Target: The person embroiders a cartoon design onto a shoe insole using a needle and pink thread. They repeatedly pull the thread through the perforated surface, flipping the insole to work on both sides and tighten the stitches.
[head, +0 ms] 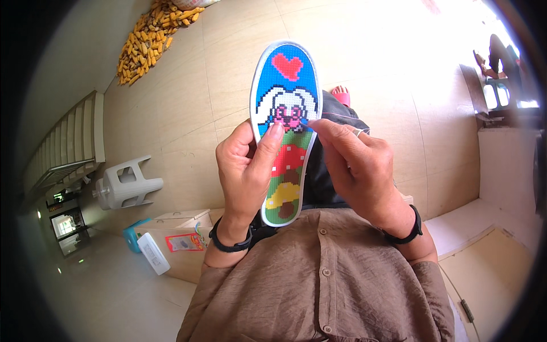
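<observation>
A cross-stitched shoe insole (287, 175) with a white edge is held up in front of my lap. Its picture shows a red heart, a white long-eared animal, and a red and a yellow mushroom on blue and green. My left hand (248, 158) grips its left side, thumb on the stitched face and the other fingers behind. At the right edge, my right hand (357, 158) has thumb and forefinger pinched on what looks like a sewing needle (304, 124), mostly hidden by the fingertips. A pink thread (342, 115) runs past the right hand over my dark trousers.
A pile of corn cobs (147, 40) lies on the tiled floor at upper left. Left stands a light plastic stool (128, 183). A wooden cabinet (183, 226) near my left elbow bears a red packet (186, 242) and a white box (154, 253).
</observation>
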A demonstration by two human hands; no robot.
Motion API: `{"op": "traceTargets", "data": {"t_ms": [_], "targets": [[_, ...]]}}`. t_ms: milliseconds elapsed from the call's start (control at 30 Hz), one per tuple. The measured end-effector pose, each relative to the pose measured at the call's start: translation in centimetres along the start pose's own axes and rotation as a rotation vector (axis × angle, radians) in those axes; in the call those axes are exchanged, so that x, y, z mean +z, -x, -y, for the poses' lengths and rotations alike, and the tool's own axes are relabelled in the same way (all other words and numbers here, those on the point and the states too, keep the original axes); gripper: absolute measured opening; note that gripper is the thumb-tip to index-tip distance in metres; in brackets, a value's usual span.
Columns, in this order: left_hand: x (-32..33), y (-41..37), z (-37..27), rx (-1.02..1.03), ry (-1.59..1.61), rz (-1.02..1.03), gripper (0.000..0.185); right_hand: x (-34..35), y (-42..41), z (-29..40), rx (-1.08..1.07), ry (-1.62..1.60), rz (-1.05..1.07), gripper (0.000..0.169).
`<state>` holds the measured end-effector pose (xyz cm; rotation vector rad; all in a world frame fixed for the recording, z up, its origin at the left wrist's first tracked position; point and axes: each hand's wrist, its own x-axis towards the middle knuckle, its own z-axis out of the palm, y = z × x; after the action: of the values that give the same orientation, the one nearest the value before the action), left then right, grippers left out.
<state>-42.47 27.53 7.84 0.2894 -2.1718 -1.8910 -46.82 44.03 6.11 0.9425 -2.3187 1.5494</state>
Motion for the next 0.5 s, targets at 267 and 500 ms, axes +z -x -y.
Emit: {"op": "traceTargets", "data": {"t_ms": [267, 500], "targets": [[0.56, 0.31, -0.79, -0.002, 0.079, 0.007, 0.015, -0.59, 0.15, 0.26, -0.009, -0.007, 0.013, 0.028], [1.01, 0.49, -0.72, 0.019, 0.072, 0.008, 0.014, -0.84, 0.16, 0.45, 0.024, 0.007, 0.03, 0.026]]}}
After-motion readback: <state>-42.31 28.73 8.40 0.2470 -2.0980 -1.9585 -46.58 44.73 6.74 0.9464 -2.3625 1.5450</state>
